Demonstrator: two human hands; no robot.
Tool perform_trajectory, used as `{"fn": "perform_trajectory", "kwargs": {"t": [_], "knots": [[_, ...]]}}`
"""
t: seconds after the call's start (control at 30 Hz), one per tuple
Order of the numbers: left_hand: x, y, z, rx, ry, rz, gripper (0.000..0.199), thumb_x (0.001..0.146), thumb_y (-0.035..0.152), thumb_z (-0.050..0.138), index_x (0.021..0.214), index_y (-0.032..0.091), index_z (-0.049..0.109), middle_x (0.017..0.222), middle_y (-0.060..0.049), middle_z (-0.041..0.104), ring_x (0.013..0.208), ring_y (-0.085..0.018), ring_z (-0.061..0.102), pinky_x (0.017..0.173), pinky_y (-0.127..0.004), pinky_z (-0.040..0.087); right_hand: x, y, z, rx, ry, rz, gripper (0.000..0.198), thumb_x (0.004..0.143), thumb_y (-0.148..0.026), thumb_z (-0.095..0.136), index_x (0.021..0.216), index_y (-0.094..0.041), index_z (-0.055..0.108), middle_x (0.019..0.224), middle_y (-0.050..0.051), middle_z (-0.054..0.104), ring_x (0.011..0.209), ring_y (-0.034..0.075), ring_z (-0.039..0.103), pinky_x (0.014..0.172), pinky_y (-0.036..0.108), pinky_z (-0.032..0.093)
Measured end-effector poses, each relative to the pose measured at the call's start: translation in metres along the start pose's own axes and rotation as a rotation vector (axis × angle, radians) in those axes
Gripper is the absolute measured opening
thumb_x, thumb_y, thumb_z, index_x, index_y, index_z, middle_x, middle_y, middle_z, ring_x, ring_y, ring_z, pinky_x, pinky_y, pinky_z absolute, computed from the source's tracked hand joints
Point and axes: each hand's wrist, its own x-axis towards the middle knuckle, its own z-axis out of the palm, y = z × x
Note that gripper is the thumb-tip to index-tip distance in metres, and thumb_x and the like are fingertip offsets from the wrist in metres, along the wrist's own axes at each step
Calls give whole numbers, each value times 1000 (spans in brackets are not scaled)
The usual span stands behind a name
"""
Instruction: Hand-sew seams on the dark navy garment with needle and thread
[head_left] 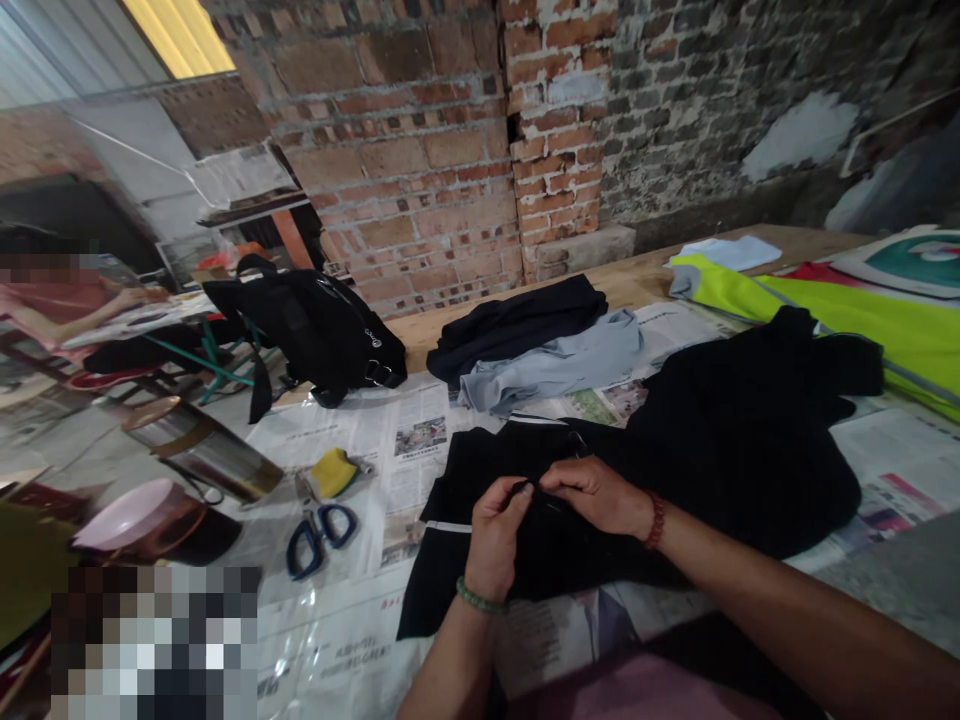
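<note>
A black garment [720,440] with white stripes is spread over newspaper in front of me. My left hand [498,530], a green bead bracelet at its wrist, pinches a fold of the black cloth between thumb and finger. Close beside it, my right hand [596,495], with a red bead bracelet, also pinches the cloth; its fingertips almost meet the left thumb. Whether a needle or other small thing is between the fingers cannot be made out. To the left lie blue-handled scissors [319,535] and a small yellow item [334,472].
Newspaper [330,640] covers the table. Folded dark cloth [517,325] and grey cloth [555,362] lie behind, beside a black bag [315,325]. A steel flask [202,445] and a pink-lidded jar [161,520] stand left. A yellow vest [825,315] and an iron [907,262] lie right. Another person [67,300] sits far left.
</note>
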Motion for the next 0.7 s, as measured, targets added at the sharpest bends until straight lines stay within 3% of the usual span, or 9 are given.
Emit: {"fn": "perform_trajectory", "kwargs": {"t": [0.27, 0.4, 0.5, 0.7], "knots": [[1, -3, 2, 225, 139, 213, 15, 62, 30, 66, 70, 17, 67, 67, 0, 62, 66, -14, 53, 60, -20, 41, 2, 8, 8, -50, 82, 9, 19, 79, -15, 44, 86, -22, 60, 78, 2, 59, 71, 13, 56, 66, 25, 44], [3, -4, 2, 81, 106, 74, 17, 60, 29, 69, 71, 16, 65, 64, 2, 60, 59, -11, 52, 55, -19, 41, 2, 14, 1, -74, 258, 105, 25, 77, -13, 44, 97, -23, 57, 99, 5, 55, 73, 13, 55, 67, 28, 46], [3, -3, 1, -46, 128, -15, 19, 56, 26, 71, 70, 16, 63, 62, 4, 59, 55, -9, 52, 52, -18, 41, -2, -1, -8, -114, 431, 111, 21, 79, -15, 43, 92, -22, 56, 97, 6, 55, 76, 15, 55, 68, 28, 46], [2, 2, 0, -46, 124, 40, 18, 54, 22, 72, 68, 15, 63, 61, 4, 58, 56, -8, 51, 52, -17, 40, -7, -27, 5, -293, 321, -100, 21, 74, -25, 56, 95, -22, 55, 90, 7, 58, 89, 21, 51, 82, 38, 40]]}}
